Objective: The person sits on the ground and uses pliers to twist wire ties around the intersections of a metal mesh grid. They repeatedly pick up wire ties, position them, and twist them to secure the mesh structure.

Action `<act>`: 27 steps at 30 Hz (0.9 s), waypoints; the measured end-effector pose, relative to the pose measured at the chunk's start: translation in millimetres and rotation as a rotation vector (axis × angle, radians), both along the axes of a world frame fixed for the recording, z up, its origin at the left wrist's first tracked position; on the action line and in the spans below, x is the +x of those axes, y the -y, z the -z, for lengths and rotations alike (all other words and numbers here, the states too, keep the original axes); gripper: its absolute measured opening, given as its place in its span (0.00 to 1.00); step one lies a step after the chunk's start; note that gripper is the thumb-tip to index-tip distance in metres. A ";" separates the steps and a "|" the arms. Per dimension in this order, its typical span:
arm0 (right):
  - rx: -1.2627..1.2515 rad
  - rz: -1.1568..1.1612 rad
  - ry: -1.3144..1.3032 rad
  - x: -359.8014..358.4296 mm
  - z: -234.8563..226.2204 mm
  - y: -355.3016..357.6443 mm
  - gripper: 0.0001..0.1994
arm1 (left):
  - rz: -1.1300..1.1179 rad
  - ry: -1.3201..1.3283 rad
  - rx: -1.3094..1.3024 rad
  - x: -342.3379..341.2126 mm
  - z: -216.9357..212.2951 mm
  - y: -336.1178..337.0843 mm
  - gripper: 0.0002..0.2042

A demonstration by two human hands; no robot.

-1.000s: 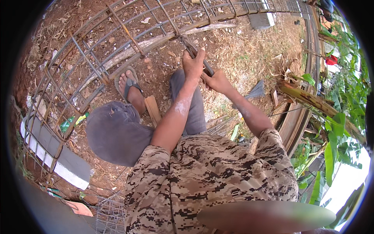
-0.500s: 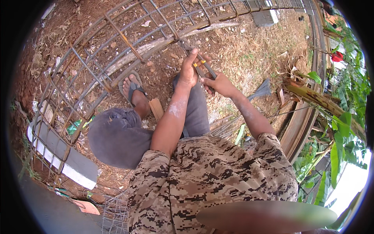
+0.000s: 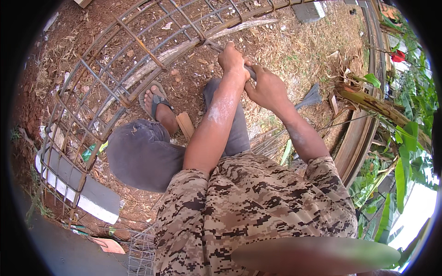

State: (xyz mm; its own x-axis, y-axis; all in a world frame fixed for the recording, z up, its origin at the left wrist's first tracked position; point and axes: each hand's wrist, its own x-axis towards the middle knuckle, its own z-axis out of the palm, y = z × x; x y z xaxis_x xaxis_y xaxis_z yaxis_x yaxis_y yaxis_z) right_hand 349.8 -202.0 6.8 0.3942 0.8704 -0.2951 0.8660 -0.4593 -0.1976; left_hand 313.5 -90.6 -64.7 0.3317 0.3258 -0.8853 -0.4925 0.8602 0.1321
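A pair of long-handled pincers [image 3: 214,45] reaches up to the near bar of the rebar cage [image 3: 159,63], its head at a crossing of two bars. My left hand [image 3: 232,60] is closed around the tool just below its head, hiding much of it. Farther down, my right hand [image 3: 269,88] grips the handle end, thumb and fingers wrapped about it. Between the two hands a short stretch of dark handle [image 3: 250,72] shows. The jaws are too small to tell whether they bite on wire.
A wooden strip [image 3: 175,53] lies along the cage's near side. Below its left end sits a grey-and-white block [image 3: 99,202]; another block [image 3: 309,12] is at the top. My sandalled foot [image 3: 159,108] stands close to the cage. Boards [image 3: 357,142] and banana plants line the right.
My left hand has turned over and closed more tightly on the pincers. My right hand has shifted right and slightly up, and the two handles, apart before, now appear together.
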 end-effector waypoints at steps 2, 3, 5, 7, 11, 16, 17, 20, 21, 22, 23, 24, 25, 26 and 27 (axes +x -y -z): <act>-0.022 0.084 -0.106 -5.4 29.4 1.4 0.22 | 0.088 -0.222 0.109 1.7 12.0 2.5 0.18; -0.029 0.126 -0.162 -5.5 42.9 2.6 0.21 | 0.123 -0.311 0.182 2.3 19.4 2.0 0.19; 0.083 0.129 -0.214 -6.5 64.4 10.9 0.18 | 0.234 -0.452 0.330 2.6 32.7 8.0 0.21; 0.143 0.144 -0.234 -4.1 80.2 13.8 0.16 | 0.189 -0.500 0.345 6.1 40.9 9.9 0.22; 0.183 0.157 -0.219 5.6 101.2 17.0 0.15 | 0.133 -0.459 0.400 9.4 46.1 13.4 0.19; 0.223 0.130 -0.212 10.4 124.0 17.7 0.16 | 0.030 -0.374 0.430 8.2 52.0 16.8 0.16; 0.218 0.139 -0.221 9.8 125.2 17.0 0.16 | 0.022 -0.383 0.437 9.6 54.1 16.7 0.16; 0.237 0.137 -0.224 10.8 115.7 14.3 0.16 | 0.031 -0.372 0.417 13.5 58.7 15.4 0.15; 0.246 0.133 -0.221 12.8 108.5 12.8 0.16 | 0.063 -0.358 0.382 12.1 58.7 15.1 0.15; 0.199 0.133 -0.259 14.2 99.4 12.1 0.15 | 0.042 -0.299 0.402 9.4 57.4 15.8 0.16; 0.156 0.131 -0.296 17.9 88.8 11.5 0.15 | 0.039 -0.234 0.405 4.5 54.9 16.9 0.16; 0.097 0.099 -0.367 22.9 78.4 9.9 0.15 | 0.046 -0.150 0.408 -1.5 51.0 18.0 0.17; -0.039 0.202 -0.604 29.3 68.7 7.3 0.14 | 0.012 -0.001 0.404 -10.4 47.1 18.3 0.18; -0.199 0.281 -0.877 37.2 58.2 4.3 0.13 | -0.003 0.152 0.382 -22.3 43.1 17.4 0.20; -0.346 0.404 -1.072 41.5 50.6 0.7 0.12 | -0.007 0.255 0.311 -31.7 38.1 18.6 0.22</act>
